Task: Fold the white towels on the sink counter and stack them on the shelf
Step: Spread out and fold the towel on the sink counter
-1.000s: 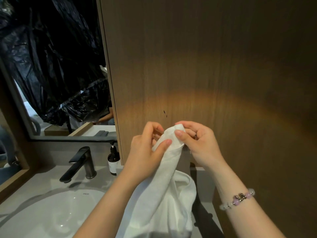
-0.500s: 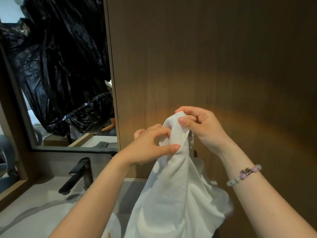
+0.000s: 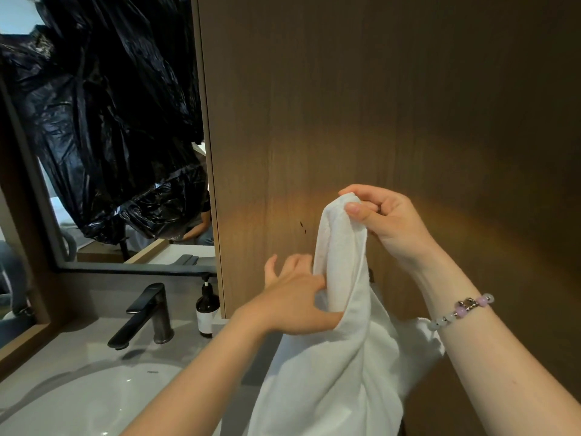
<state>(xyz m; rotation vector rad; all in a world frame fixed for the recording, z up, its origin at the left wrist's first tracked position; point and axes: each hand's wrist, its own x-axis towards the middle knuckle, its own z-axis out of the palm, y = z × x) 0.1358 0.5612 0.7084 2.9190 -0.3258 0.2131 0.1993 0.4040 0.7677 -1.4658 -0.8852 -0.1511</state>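
Head view, right grip point(image 3: 386, 221) pinches towel point(image 3: 339, 372) top, left grip point(image 3: 295, 306) clutches midway, bottom cropped

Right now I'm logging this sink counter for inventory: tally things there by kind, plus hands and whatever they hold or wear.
White towel: 1
Hands: 2 (left hand, right hand, both gripping it)
Black faucet: 1
Brown pump bottle: 1
Sink: 1
Bead bracelet: 1
Total: 7

Right hand point(image 3: 382, 221) raised, pinching the towel point(image 3: 339, 262); left hand point(image 3: 295, 305) lower, seemingly pinching it too.
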